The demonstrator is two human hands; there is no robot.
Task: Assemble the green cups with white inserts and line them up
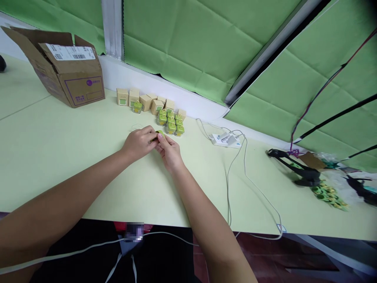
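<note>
Green piece (pixel 160 133), one: between left hand (pixel 140 143) and right hand (pixel 169 152), both pinching it; handling apparently unfinished. Green-lidded jars (pixel 171 128), one cluster: just beyond the hands, lids seemingly on. Cartons (pixel 145 103), one row: farther beyond, on the bench (pixel 103 157).

Carton (pixel 84 87) left, jars (pixel 171 127) (central), boxes (pixel 145 102) behind
</note>
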